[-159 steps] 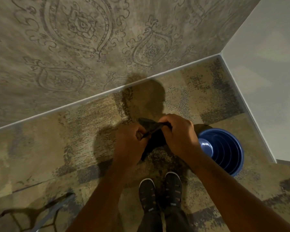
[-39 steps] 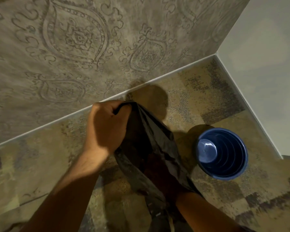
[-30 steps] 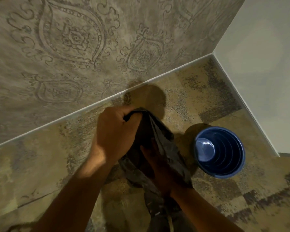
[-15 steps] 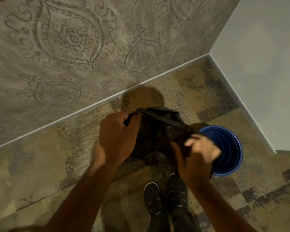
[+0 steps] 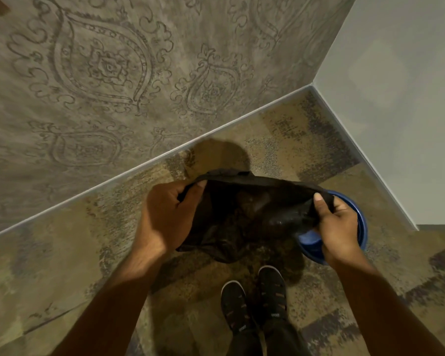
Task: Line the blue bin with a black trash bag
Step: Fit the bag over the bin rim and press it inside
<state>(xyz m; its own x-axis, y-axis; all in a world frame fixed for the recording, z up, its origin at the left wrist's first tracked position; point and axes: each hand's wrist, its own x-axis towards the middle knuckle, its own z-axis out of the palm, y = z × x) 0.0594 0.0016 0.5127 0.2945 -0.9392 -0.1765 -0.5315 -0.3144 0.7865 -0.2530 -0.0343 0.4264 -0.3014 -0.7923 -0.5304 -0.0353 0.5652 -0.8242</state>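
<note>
A black trash bag [image 5: 247,214] hangs in the air with its mouth stretched wide between both hands. My left hand [image 5: 165,217] grips the bag's left rim and my right hand [image 5: 337,224] grips its right rim. The round blue bin [image 5: 361,227] stands on the carpet near the room's corner, mostly hidden behind my right hand and the bag's right side. The bag's mouth is left of the bin and above it, apart from the bin's rim.
A patterned wall [image 5: 113,86] runs behind the bag and a plain pale wall [image 5: 401,98] stands to the right; they meet at a corner just beyond the bin. My two dark shoes [image 5: 257,301] stand on the carpet below the bag.
The folded bag has been shaken out. My right hand came out of the bag, took its right rim and pulled right, so the mouth now stretches wide. My view shifted slightly.
</note>
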